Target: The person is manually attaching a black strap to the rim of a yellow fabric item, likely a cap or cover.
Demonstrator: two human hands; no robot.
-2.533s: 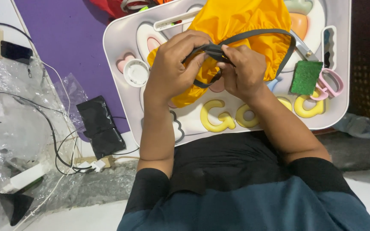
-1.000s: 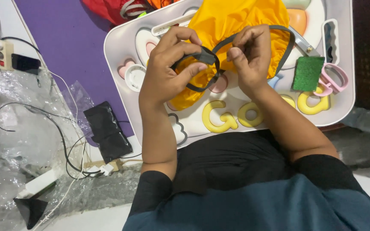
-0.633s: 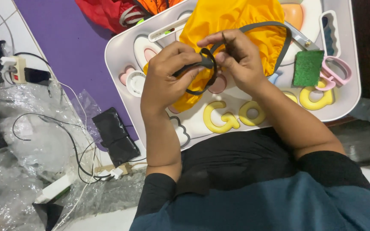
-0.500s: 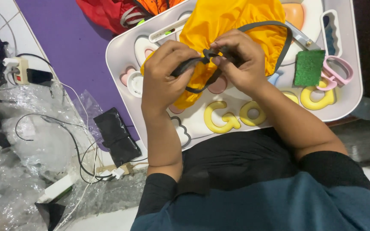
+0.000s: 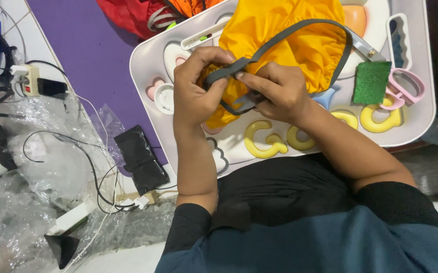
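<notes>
Two hands on one strap, both ours. We have the left hand (image 5: 199,93) curled nearly shut, thumb and fingertips pinching the grey strap (image 5: 279,40) where it folds over near the tray's upper middle. Right hand (image 5: 274,91) is also closed narrow, fingertips pinching the same strap just beside the left, knuckles touching or nearly touching the other hand; lower run of strap loops under both hands.

Strap belongs to the yellow fabric bag (image 5: 290,35), which lies bunched on the white tray (image 5: 421,101), covering its upper middle. From our pinch the strap arcs up over the fabric toward the tray's far right corner, ending at a metal buckle piece (image 5: 363,48).

On the tray's near edge: yellow letter shapes (image 5: 264,139), just below the right hand. Near the right edge: green felt square (image 5: 371,82), with pink ring shapes (image 5: 406,91) beside it. Left edge of tray: white and pink heart shapes (image 5: 161,93).

Off the tray, left side: black pouch (image 5: 140,159), cables and clear plastic wrap (image 5: 52,167). Red fabric (image 5: 133,15) beyond the tray's far left corner.
</notes>
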